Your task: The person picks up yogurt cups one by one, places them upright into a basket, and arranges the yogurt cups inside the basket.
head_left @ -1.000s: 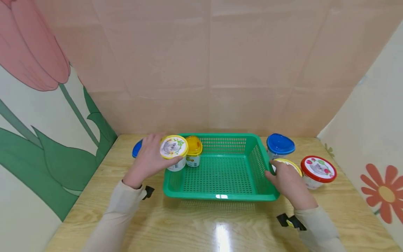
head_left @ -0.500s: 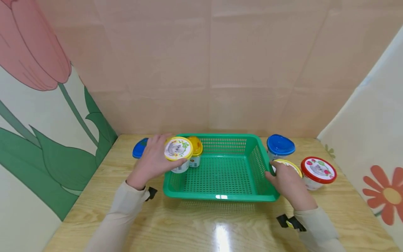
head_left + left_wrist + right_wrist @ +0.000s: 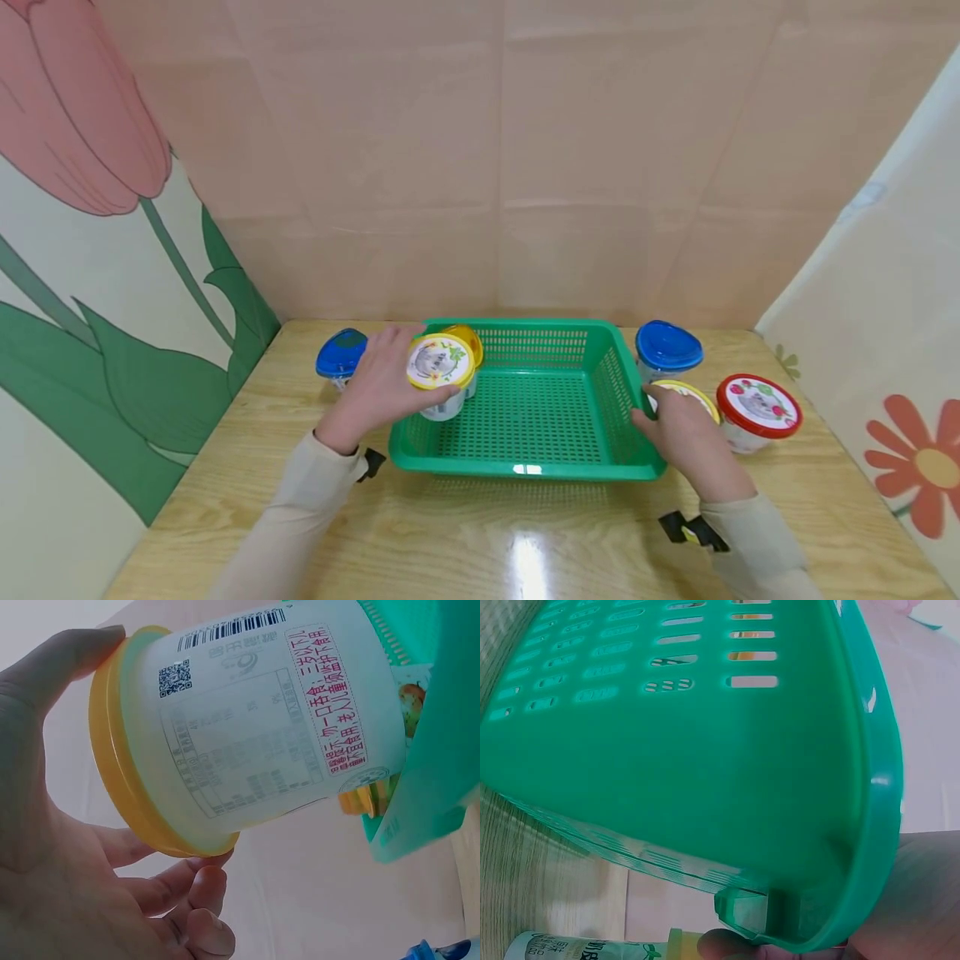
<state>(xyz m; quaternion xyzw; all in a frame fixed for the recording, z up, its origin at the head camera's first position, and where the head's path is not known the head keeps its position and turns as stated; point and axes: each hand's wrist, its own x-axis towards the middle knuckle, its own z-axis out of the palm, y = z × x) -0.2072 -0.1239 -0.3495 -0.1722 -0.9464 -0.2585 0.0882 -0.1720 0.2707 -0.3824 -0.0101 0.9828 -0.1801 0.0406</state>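
Note:
My left hand [image 3: 382, 375] holds a white tub with a yellow rimmed lid [image 3: 441, 362] by its lid, over the left end of the green plastic basket [image 3: 528, 469]. In the left wrist view the tub [image 3: 255, 727] tilts, its printed side facing the camera, thumb on one edge of the lid and fingers at the other. Behind it, inside the basket, stands another tub with an orange-yellow lid [image 3: 468, 337], partly hidden. My right hand [image 3: 686, 429] grips the basket's right rim, thumb at the inner side; in the right wrist view its fingers [image 3: 724, 945] show at the rim.
Right of the basket stand a blue-lidded tub [image 3: 667, 346], a red-lidded tub [image 3: 759, 406] and a yellow-lidded one [image 3: 697, 390] half covered by my right hand. Another blue-lidded tub [image 3: 341, 354] stands left of the basket. A papered wall [image 3: 525, 208] rises behind the table.
My left hand has carried the yellow-lidded tub rightward and slightly nearer, further over the basket, covering more of the tub behind. The left blue lid shows more. My right hand stays put.

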